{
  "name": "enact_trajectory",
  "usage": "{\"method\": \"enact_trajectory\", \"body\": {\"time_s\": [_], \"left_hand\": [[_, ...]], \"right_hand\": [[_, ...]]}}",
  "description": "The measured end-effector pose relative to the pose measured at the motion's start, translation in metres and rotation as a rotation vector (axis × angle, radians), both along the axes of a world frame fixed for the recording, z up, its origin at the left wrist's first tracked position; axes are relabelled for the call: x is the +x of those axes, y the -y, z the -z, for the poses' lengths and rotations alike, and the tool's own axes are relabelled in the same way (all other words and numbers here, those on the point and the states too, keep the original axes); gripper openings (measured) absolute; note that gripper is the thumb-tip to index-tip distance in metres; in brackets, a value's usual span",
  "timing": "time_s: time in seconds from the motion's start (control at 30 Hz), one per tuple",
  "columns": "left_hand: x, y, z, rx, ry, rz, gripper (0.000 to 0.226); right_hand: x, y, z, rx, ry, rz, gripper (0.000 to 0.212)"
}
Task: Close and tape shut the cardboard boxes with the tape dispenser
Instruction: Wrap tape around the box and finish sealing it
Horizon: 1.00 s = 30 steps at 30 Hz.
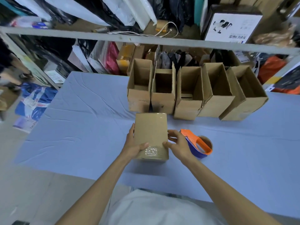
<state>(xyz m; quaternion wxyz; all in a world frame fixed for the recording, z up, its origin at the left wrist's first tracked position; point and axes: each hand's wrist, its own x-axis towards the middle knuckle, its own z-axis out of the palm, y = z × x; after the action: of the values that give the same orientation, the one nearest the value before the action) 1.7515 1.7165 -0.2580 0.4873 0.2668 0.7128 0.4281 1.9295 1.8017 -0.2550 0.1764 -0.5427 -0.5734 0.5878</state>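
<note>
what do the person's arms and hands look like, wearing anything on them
Both arms are bare along all that shows: no sleeves reach the left forearm or the right forearm. The left hand and right hand have no gloves, and no watch, ring or band shows on either. A white garment covers the body at the bottom edge.

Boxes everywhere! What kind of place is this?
Probably a packing or shipping room: open cardboard boxes lined up on the blue table, a tape dispenser beside a taped box, and shelves crammed with plastic bags.
</note>
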Motion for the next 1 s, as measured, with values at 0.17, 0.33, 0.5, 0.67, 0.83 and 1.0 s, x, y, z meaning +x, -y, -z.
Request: {"method": "enact_trajectory", "body": {"time_s": [0.17, 0.33, 0.5, 0.67, 0.83, 1.0], "left_hand": [[0.0, -0.003, 0.004, -0.021, -0.009, 0.013, 0.097], [0.001, -0.004, 0.008, -0.049, -0.063, -0.005, 0.096], [-0.009, -0.005, 0.011, -0.066, -0.121, 0.045, 0.095], [-0.024, -0.013, 0.007, -0.064, -0.161, 0.075, 0.091], [-0.017, -0.018, -0.022, -0.137, -0.401, 0.108, 0.088], [0.029, -0.022, -0.076, 0.365, -0.667, 0.392, 0.068]], "right_hand": [[0.025, 0.003, 0.003, 0.301, 0.35, 0.326, 0.041], [0.051, -0.001, 0.023, 0.226, 0.68, 0.166, 0.055], [0.049, -0.006, 0.048, 0.25, 0.915, -0.015, 0.068], [0.047, -0.012, 0.051, 0.276, 0.923, 0.106, 0.05], [0.069, -0.003, 0.027, 0.554, 0.555, 0.101, 0.026], [0.069, 0.002, -0.02, 0.882, 0.364, -0.013, 0.036]]}}
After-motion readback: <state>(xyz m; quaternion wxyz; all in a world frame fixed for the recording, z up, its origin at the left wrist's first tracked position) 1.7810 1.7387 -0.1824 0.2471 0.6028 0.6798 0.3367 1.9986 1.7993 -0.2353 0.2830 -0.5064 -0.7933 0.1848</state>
